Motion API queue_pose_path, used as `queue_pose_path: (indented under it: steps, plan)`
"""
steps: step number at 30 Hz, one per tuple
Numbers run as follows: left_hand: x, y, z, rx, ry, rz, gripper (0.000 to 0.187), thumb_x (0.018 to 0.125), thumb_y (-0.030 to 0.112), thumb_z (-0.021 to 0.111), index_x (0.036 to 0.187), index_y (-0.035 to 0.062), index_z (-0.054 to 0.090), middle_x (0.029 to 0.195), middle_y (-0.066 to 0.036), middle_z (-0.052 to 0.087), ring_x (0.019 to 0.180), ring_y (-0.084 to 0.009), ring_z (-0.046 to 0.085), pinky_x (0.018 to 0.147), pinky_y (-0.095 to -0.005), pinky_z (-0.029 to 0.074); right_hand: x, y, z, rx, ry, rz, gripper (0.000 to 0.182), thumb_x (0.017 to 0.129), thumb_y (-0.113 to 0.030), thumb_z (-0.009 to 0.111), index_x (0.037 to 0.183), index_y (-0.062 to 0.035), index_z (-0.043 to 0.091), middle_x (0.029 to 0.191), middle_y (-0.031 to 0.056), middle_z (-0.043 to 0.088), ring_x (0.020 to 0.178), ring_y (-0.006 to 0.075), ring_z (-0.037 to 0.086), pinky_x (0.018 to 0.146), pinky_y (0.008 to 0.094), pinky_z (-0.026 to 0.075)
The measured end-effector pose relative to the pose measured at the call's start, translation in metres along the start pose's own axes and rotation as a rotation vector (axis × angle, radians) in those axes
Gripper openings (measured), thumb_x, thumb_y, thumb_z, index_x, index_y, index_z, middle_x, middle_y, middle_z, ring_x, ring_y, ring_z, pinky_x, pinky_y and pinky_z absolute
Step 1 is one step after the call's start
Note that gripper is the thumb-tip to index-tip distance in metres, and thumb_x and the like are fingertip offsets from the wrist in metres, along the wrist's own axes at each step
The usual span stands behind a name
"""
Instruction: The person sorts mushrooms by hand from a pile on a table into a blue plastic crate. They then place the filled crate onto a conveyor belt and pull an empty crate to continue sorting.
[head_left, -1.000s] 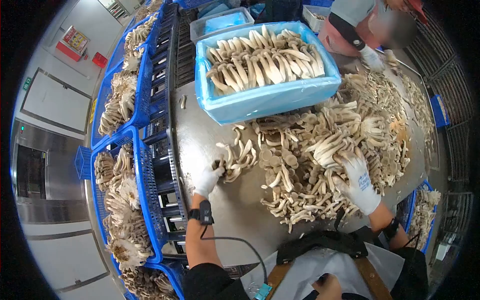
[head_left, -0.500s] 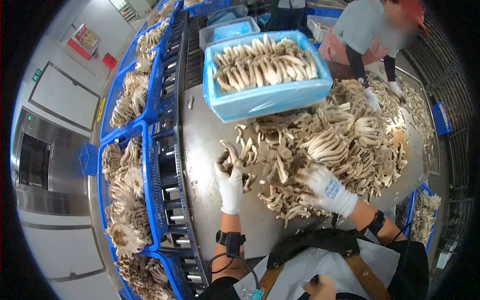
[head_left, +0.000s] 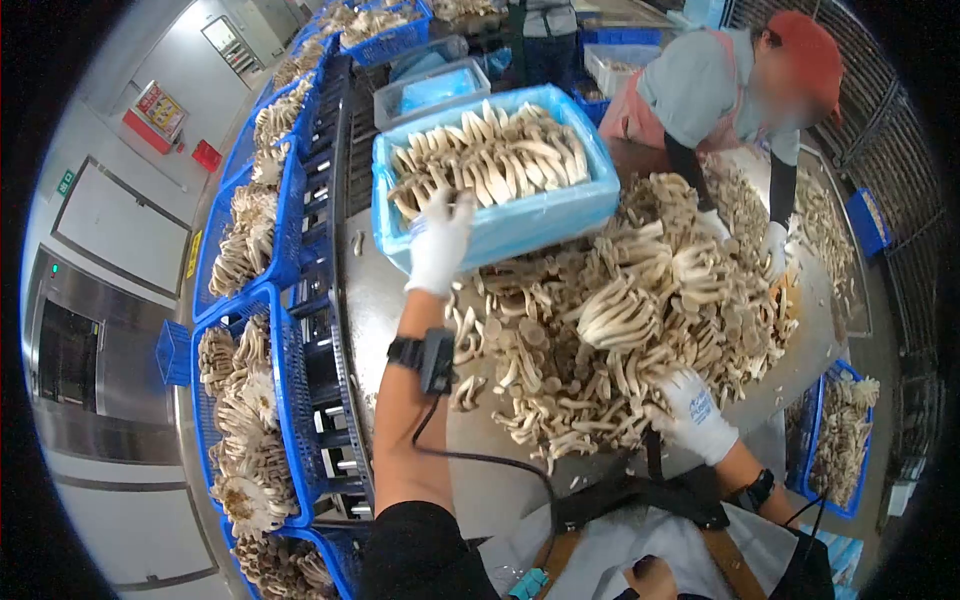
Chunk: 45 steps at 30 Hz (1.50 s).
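My left hand [head_left: 440,240], in a white glove with dark-stained fingertips, reaches over the near left corner of a box lined with blue plastic [head_left: 530,228]. Its fingers are closed round mushrooms at the end of the rows of long-stemmed mushrooms [head_left: 490,165] in that box; the hand partly hides them. My right hand [head_left: 692,415], also gloved, is at the near edge of a big heap of mushrooms [head_left: 560,350]. Its fingers curl in around mushrooms there, and the fingertips are partly hidden. Thick clusters of joined stems [head_left: 620,312] lie on top of the heap.
Blue crates of mushroom clusters [head_left: 290,400] line a roller conveyor [head_left: 325,350] on the left. Across the metal table [head_left: 400,440], a co-worker in a red cap [head_left: 690,90] handles mushrooms. Another blue crate [head_left: 815,440] stands at right, and a lined tub [head_left: 430,95] sits behind the box.
My left hand has moved from the table, where it held mushrooms, forward to the box's near left corner. My right hand has shifted slightly right and nearer to me, its fingers more curled.
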<state>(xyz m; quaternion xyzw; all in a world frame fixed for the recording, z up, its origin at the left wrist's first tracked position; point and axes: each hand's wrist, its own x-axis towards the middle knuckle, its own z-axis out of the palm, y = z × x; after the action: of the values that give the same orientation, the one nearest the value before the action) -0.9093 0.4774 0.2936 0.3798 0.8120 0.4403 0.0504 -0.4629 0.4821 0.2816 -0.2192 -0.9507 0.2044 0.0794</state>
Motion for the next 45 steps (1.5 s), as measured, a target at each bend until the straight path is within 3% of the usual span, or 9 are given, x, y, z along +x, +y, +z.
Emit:
queue_pose_path:
  steps: [1,4,8,13,20,30,35,42,45]
  plan:
    - [-0.032,0.037,-0.033,-0.166,-0.002,-0.031,0.034,0.098,0.028,0.053,0.107,-0.0031,0.063,0.081,-0.010,0.065,0.072,-0.0166,0.061,0.067,-0.0311,0.049,-0.002,0.001,-0.001,0.022,-0.019,0.033,0.051,0.087,-0.040,0.061,0.124,-0.0037,0.057,0.121,0.0199,0.057,0.116,0.0379,0.050,0.105,0.0485,0.036]
    - [-0.083,-0.046,-0.047,-0.279,0.020,-0.191,0.025,0.096,0.022,0.056,0.102,-0.0012,0.064,0.073,-0.006,0.062,0.061,-0.0133,0.056,0.057,-0.0281,0.045,-0.006,0.001,0.006,0.001,-0.144,0.139,0.049,0.085,-0.036,0.063,0.123,-0.0044,0.058,0.120,0.0183,0.058,0.115,0.0376,0.050,0.103,0.0472,0.038]
    - [-0.144,-0.102,-0.045,0.200,-0.240,-0.269,0.023,0.089,0.019,0.060,0.105,0.0024,0.066,0.098,-0.020,0.070,0.089,-0.0337,0.068,0.076,-0.0413,0.052,0.000,-0.004,0.024,0.053,-0.061,0.015,0.049,0.085,-0.034,0.064,0.124,-0.0050,0.057,0.120,0.0164,0.058,0.115,0.0366,0.051,0.104,0.0466,0.038]
    - [-0.158,-0.160,0.015,0.470,-0.347,-0.066,0.032,0.084,0.022,0.063,0.112,0.0060,0.061,0.099,-0.021,0.067,0.097,-0.0381,0.064,0.082,-0.0473,0.052,0.033,-0.033,0.023,0.008,-0.109,-0.157,0.049,0.088,-0.035,0.062,0.126,-0.0060,0.057,0.120,0.0162,0.059,0.116,0.0355,0.052,0.106,0.0467,0.037]
    - [-0.166,-0.164,-0.002,0.135,-0.290,-0.237,0.038,0.083,0.020,0.062,0.117,0.0058,0.062,0.102,-0.022,0.067,0.095,-0.0388,0.065,0.083,-0.0472,0.052,0.052,-0.032,0.012,-0.005,-0.076,-0.231,0.047,0.091,-0.036,0.058,0.127,-0.0060,0.057,0.118,0.0156,0.059,0.114,0.0344,0.052,0.107,0.0475,0.037]
    - [-0.136,-0.152,0.044,0.537,-0.243,-0.062,0.048,0.082,0.026,0.068,0.125,0.0066,0.055,0.114,-0.019,0.064,0.108,-0.0359,0.060,0.088,-0.0460,0.049,0.119,-0.106,0.036,0.111,-0.193,-0.558,0.044,0.088,-0.031,0.062,0.123,-0.0048,0.058,0.116,0.0137,0.062,0.109,0.0301,0.057,0.103,0.0435,0.040]
    - [-0.099,-0.141,0.063,0.735,-0.490,-0.178,0.026,0.091,0.016,0.053,0.113,0.0093,0.065,0.110,-0.016,0.067,0.105,-0.0333,0.064,0.086,-0.0425,0.052,0.112,-0.079,0.032,0.090,-0.189,-0.458,0.044,0.085,-0.028,0.065,0.122,-0.0057,0.059,0.117,0.0141,0.062,0.109,0.0306,0.057,0.101,0.0442,0.041]
    - [-0.091,-0.157,0.035,0.356,-0.401,-0.356,0.030,0.084,0.016,0.057,0.111,0.0062,0.065,0.101,-0.019,0.070,0.096,-0.0333,0.068,0.081,-0.0418,0.054,0.083,-0.041,0.035,0.036,-0.192,-0.268,0.048,0.090,-0.035,0.060,0.128,-0.0063,0.056,0.117,0.0139,0.061,0.112,0.0326,0.054,0.104,0.0454,0.039]
    - [-0.125,-0.175,-0.016,-0.332,-0.221,-0.448,0.026,0.085,0.020,0.062,0.106,0.0060,0.066,0.084,-0.008,0.066,0.072,-0.0165,0.061,0.064,-0.0300,0.049,0.077,-0.033,0.035,0.036,-0.171,-0.255,0.048,0.090,-0.035,0.058,0.128,-0.0060,0.055,0.121,0.0147,0.059,0.113,0.0338,0.053,0.105,0.0461,0.038]
